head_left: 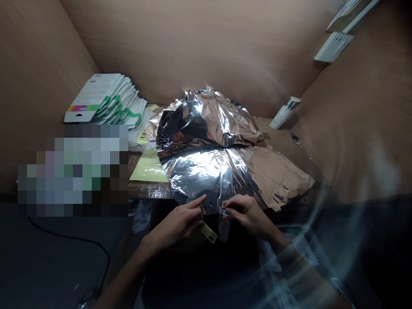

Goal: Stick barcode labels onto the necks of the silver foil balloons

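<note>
A large crumpled silver foil sheet (209, 167) covers the middle of the table, folded into a far and a near lobe. My left hand (175, 225) lies at its near edge with the forefinger stretched over the foil. A small yellow-green tag (208, 233) sticks out from under those fingers, and I cannot tell if they grip it. My right hand (243, 214) pinches a small clear plastic bottle (224, 227) with an orange mark near its top. The two hands are close together, with the bottle and the tag between them.
A stack of printed cards (104, 98) stands at the back left, beside a pale yellow sheet (148, 167). A white tube (285, 112) and small keys (296, 140) lie at the back right. Cardboard walls surround the table. A blurred patch hides the left.
</note>
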`<action>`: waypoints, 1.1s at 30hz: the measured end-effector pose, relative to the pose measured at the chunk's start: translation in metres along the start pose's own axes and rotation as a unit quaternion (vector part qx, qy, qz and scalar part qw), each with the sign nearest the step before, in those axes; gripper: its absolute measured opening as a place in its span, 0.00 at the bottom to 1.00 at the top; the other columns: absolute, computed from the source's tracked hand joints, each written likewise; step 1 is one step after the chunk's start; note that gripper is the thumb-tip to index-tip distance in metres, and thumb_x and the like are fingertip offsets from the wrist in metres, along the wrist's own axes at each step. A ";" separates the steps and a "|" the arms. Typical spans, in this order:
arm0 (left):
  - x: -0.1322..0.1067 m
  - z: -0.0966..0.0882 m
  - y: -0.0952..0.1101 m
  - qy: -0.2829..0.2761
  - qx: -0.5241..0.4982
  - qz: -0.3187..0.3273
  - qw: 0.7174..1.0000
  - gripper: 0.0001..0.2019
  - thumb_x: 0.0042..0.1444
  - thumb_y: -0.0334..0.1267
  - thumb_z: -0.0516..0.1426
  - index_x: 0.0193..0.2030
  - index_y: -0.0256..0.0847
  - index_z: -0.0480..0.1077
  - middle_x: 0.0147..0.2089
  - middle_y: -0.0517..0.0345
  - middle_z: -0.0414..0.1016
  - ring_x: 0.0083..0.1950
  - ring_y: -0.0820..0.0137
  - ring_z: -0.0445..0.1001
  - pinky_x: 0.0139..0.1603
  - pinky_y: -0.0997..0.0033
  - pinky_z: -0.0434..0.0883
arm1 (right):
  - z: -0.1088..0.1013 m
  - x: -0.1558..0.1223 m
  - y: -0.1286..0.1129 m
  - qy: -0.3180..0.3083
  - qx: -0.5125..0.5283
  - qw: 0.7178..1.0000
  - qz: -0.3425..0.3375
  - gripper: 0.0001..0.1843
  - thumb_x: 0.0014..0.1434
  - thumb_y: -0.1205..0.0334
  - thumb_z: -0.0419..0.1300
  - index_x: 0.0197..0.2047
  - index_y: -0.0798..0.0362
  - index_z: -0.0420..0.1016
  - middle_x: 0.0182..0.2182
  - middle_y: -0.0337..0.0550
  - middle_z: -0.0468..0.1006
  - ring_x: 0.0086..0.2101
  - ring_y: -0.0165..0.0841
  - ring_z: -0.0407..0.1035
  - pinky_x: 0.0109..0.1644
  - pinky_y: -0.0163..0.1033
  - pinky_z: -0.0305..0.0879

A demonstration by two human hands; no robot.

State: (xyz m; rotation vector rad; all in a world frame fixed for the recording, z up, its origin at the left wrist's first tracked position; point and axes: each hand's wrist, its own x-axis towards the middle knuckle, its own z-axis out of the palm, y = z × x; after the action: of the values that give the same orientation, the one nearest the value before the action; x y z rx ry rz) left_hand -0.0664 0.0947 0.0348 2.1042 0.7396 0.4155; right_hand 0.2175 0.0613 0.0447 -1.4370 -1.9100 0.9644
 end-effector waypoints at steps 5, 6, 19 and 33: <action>0.004 0.008 -0.010 0.008 0.037 0.008 0.999 0.09 0.70 0.31 0.52 0.40 0.42 0.72 0.72 0.48 0.66 0.74 0.59 0.63 0.61 0.68 0.71 | 0.028 0.005 0.007 0.057 -0.227 0.972 -0.007 0.06 0.68 0.60 0.64 0.38 0.50 0.79 0.36 0.39 0.82 0.39 0.37 0.74 0.50 0.47 0.55; 0.003 0.008 -0.012 0.012 0.041 0.007 0.999 0.09 0.70 0.31 0.52 0.40 0.43 0.72 0.72 0.48 0.67 0.74 0.59 0.63 0.61 0.68 0.71 | 0.030 0.003 0.011 0.079 -0.265 0.961 0.001 0.09 0.69 0.56 0.64 0.37 0.51 0.78 0.34 0.41 0.81 0.37 0.38 0.73 0.49 0.47 0.55; 0.005 -0.006 -0.016 0.007 0.001 0.003 1.000 0.06 0.70 0.34 0.55 0.38 0.44 0.68 0.66 0.51 0.74 0.71 0.60 0.67 0.61 0.66 0.70 | -0.036 0.024 0.032 -0.131 -0.296 0.934 -0.155 0.09 0.74 0.60 0.55 0.41 0.52 0.71 0.40 0.42 0.75 0.41 0.35 0.67 0.48 0.42 0.58; 0.004 -0.006 0.003 0.019 0.032 0.001 0.999 0.07 0.70 0.33 0.52 0.39 0.44 0.69 0.72 0.50 0.67 0.69 0.58 0.70 0.58 0.66 0.73 | -0.063 0.052 0.028 -0.242 -0.225 0.923 -0.195 0.18 0.76 0.58 0.47 0.35 0.52 0.70 0.32 0.41 0.73 0.34 0.32 0.66 0.42 0.37 0.60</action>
State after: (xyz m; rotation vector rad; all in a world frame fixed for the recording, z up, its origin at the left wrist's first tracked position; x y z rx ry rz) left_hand -0.0657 0.0995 0.0404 2.1614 0.7823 0.4385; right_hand 0.2681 0.1293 0.0591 -1.0192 -2.7979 0.7585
